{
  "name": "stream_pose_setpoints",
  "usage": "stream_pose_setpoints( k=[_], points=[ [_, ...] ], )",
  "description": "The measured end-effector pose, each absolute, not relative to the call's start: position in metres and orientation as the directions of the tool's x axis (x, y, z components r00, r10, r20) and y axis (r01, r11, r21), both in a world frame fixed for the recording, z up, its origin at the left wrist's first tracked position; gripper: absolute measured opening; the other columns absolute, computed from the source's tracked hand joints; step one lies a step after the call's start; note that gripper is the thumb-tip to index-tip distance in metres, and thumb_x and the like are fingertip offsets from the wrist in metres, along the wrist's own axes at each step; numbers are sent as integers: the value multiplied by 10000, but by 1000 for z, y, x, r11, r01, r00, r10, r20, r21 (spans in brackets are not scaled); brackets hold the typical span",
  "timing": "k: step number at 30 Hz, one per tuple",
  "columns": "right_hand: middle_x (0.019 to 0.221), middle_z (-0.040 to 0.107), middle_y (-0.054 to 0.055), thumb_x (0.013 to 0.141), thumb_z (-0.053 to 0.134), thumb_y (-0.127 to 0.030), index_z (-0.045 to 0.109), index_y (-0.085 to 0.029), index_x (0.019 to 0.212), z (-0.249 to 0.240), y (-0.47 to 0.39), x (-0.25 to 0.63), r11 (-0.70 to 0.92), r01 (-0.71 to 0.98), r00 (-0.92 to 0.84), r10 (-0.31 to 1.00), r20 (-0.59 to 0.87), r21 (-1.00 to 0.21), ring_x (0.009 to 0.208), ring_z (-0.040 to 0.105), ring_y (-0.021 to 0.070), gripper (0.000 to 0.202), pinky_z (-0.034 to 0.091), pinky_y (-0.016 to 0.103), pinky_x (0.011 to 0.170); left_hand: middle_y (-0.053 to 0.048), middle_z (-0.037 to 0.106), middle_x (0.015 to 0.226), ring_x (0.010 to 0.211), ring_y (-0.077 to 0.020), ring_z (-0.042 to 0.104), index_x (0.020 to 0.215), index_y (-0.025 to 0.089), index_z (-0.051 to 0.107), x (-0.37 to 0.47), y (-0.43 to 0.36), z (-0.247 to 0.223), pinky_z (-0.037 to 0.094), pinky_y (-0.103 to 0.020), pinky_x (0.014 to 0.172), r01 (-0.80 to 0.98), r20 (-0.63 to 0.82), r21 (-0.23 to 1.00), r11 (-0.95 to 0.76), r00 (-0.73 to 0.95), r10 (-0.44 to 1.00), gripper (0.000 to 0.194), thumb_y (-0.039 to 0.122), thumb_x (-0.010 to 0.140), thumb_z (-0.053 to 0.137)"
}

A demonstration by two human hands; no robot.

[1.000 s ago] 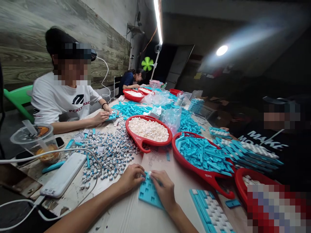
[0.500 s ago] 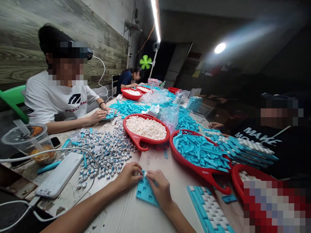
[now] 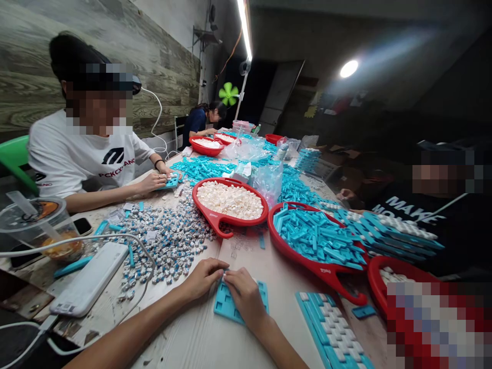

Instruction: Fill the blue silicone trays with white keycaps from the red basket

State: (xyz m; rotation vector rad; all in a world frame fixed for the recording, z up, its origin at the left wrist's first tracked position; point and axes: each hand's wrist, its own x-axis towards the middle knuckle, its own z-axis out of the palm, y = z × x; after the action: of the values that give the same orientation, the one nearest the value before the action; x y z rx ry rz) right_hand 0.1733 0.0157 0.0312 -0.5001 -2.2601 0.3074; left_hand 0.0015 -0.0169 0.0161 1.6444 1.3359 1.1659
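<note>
A blue plastic plate (image 3: 226,306) with rows of square recesses lies flat on the table in front of me. My left hand (image 3: 204,278) has its fingers closed at the plate's upper left corner. Over the plate's middle, my right hand (image 3: 246,296) pinches near that same corner. Between the two sets of fingertips shows a small white piece (image 3: 224,273), partly covered. Left of my hands spreads a heap of tiny grey-and-blue parts (image 3: 169,246). Another blue plate (image 3: 326,328), covered with white caps, rests to the right of my forearm.
Ahead stand a red basket (image 3: 219,229) of white caps and another red basket (image 3: 326,274) of blue strips. A power bank (image 3: 90,279) with cables and a plastic cup (image 3: 34,225) are on the left. Co-workers sit left, right and at the far end.
My right hand has shifted slightly left and covers more of the plate's middle, while its right edge now shows. The fingertips of both hands stay together near the upper corner.
</note>
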Motion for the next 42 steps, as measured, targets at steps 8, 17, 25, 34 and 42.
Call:
stream_pose_setpoints(
  k=[8, 17, 25, 34, 42],
  points=[
    [794, 662, 61, 935, 434, -125, 605, -190, 805, 29, 12, 172, 905, 298, -661, 425, 618, -304, 717, 559, 180, 225, 480, 318, 640, -63, 720, 1031, 970, -199, 630, 1022, 186, 704, 2, -16, 16, 456, -313, 899, 374, 220, 897, -234, 79, 972, 243, 247, 848, 545],
    [715, 584, 38, 929, 400, -75, 559, -188, 728, 46, 17, 166, 915, 324, -788, 401, 467, -239, 679, 535, 165, 280, 446, 275, 594, -57, 729, 991, 942, -192, 637, 978, 189, 714, 3, -16, 16, 464, -296, 884, 326, 192, 923, -207, 77, 978, 238, 189, 825, 532],
    [724, 589, 45, 940, 367, -71, 553, -191, 764, 33, 8, 167, 908, 345, -720, 417, 554, -236, 672, 527, 170, 282, 453, 289, 606, -66, 722, 1023, 986, -206, 630, 950, 186, 731, 4, -17, 18, 449, -313, 921, 303, 195, 930, -209, 76, 978, 212, 218, 835, 555],
    [727, 599, 54, 966, 358, -125, 564, -183, 757, 25, 6, 171, 892, 347, -693, 451, 563, -289, 689, 530, 174, 300, 453, 294, 626, -78, 723, 993, 967, -209, 635, 931, 179, 729, 7, -18, 19, 463, -315, 895, 346, 219, 911, -223, 54, 974, 189, 187, 826, 572],
    [739, 594, 65, 933, 347, -60, 548, -173, 766, 23, 8, 170, 917, 353, -780, 397, 484, -184, 689, 514, 187, 285, 447, 294, 613, -82, 717, 1008, 969, -207, 633, 945, 172, 725, 5, -19, 13, 470, -319, 905, 340, 222, 912, -231, 67, 973, 201, 185, 833, 559]
  ],
)
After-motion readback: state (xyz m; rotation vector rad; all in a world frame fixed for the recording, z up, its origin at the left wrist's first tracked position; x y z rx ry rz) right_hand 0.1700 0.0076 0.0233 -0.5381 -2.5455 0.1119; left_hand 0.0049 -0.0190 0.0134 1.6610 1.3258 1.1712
